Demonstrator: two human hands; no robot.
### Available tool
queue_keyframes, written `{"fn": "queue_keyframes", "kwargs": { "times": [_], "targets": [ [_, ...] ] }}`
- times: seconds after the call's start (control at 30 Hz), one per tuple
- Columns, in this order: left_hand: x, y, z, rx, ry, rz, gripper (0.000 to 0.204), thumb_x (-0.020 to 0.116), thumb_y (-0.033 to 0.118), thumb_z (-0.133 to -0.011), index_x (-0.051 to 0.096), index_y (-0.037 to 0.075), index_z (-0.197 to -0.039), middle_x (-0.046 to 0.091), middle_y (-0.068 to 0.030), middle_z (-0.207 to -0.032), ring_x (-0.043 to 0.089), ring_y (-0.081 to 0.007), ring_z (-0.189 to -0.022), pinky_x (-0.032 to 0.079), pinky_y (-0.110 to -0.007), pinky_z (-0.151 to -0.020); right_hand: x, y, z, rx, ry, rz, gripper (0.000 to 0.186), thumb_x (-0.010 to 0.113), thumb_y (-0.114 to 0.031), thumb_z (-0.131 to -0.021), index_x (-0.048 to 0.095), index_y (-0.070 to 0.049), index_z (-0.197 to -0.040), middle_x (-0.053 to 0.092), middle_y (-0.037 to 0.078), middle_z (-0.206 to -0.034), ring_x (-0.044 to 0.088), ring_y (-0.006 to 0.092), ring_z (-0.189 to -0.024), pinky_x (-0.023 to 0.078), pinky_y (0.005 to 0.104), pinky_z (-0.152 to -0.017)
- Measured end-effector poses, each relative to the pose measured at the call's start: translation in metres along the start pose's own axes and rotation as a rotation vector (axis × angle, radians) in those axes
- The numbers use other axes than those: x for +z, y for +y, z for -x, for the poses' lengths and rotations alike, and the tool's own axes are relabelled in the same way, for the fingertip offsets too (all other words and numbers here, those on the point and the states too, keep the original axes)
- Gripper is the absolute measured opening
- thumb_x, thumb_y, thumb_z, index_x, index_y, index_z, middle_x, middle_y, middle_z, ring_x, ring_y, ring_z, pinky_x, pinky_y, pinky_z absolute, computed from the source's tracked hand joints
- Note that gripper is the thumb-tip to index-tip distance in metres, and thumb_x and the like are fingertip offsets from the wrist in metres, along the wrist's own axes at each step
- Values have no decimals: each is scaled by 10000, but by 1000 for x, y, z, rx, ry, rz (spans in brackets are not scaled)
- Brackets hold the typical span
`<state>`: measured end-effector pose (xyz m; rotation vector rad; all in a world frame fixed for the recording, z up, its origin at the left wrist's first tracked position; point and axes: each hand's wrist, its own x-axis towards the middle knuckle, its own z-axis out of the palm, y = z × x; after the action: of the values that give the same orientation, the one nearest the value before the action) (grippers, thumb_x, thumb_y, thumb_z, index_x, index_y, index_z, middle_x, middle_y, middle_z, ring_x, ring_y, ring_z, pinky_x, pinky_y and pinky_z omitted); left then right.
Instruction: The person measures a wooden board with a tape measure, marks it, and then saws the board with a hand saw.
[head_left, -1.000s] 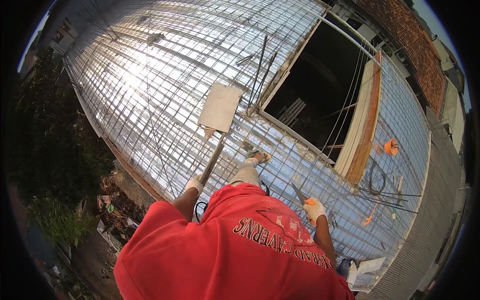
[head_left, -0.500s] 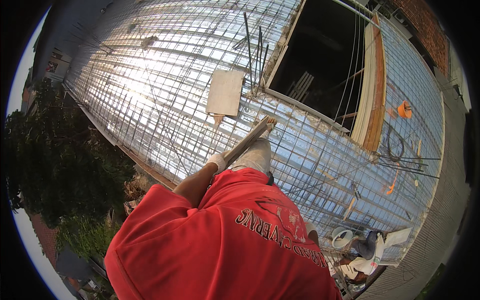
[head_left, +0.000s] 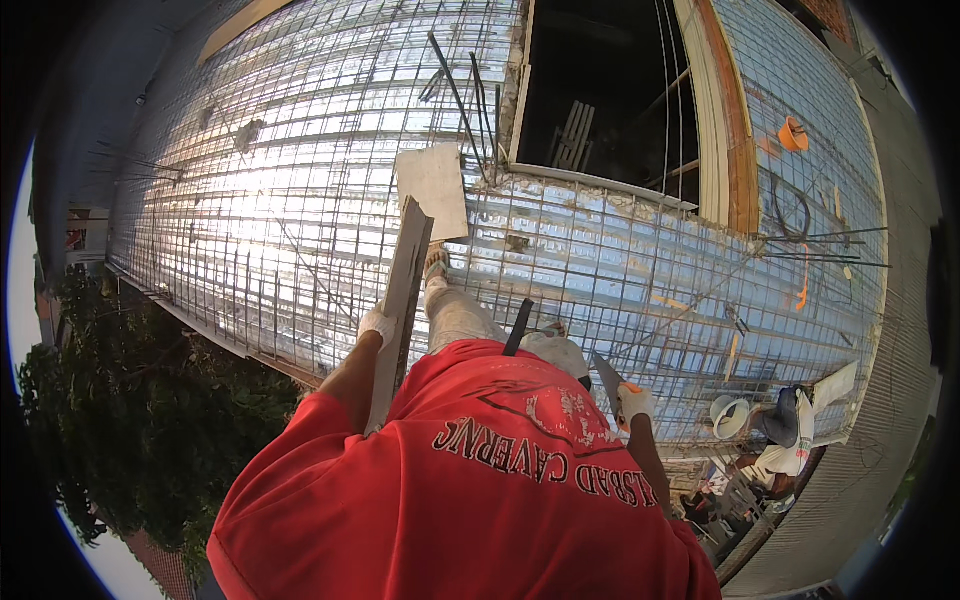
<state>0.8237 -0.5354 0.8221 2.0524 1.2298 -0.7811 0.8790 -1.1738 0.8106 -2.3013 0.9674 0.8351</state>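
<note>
My left hand (head_left: pixel 376 324), in a pale glove, grips a long weathered wooden board (head_left: pixel 404 275) that lies lengthwise beside my leg. Low on the right, my right hand (head_left: pixel 634 402), also gloved, is closed on the orange handle of a hand saw (head_left: pixel 608 380), its blade angled up and leftward. Beyond the board's tip, a pale flat sheet (head_left: pixel 433 183) lies on the rebar mesh (head_left: pixel 590 270) over shiny corrugated metal decking. My sandalled foot (head_left: pixel 436 262) stands on the mesh just below that sheet.
A dark rectangular opening (head_left: pixel 600 70) lies ahead right, bordered by stacked planks (head_left: pixel 735 150). An orange bucket (head_left: pixel 793 134), coiled cable (head_left: pixel 790 205), loose bars (head_left: pixel 820 250), white bucket (head_left: pixel 729 415) and sacks (head_left: pixel 790 450) are on the right. The deck's edge (head_left: pixel 250 358) drops toward trees at left.
I have stepped forward toward the pale sheet. The board has swung from slanting rightward to nearly upright in view. The right hand and saw, hidden half a second ago, show again.
</note>
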Motion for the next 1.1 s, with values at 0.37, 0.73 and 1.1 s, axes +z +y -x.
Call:
{"fn": "queue_keyframes", "kwargs": {
  "times": [0.37, 0.73, 1.1],
  "targets": [
    [-124, 15, -123, 332, -95, -592, 492, 582, 330, -1026, 590, 270, -1514, 744, -262, -1181, 704, -472, -1120, 572, -564, -936, 89, -153, -17, -277, -136, 325, 664, 564, -648, -954, 737, -28, -1119, 779, 227, -1036, 736, 429, -1032, 534, 551, -961],
    [-52, 185, -199, 719, -148, -713, 413, 736, 405, -965, 737, 199, -1323, 783, -180, -1028, 751, -398, -966, 590, -495, -851, 243, -74, -71, -364, -12, 670, 402, 715, -428, -924, 724, -63, -1093, 773, 156, -966, 737, 336, -992, 328, 494, -1193],
    [273, 325, -397, 869, -516, -1000, 542, 819, 339, -922, 694, 75, -1379, 786, -182, -1185, 746, -307, -1118, 561, -414, -971, 374, 36, -317, 8, 214, 512, 390, 704, -387, -915, 721, -59, -1126, 785, 199, -919, 753, 362, -933, 359, 438, -1183]
  ]
}}
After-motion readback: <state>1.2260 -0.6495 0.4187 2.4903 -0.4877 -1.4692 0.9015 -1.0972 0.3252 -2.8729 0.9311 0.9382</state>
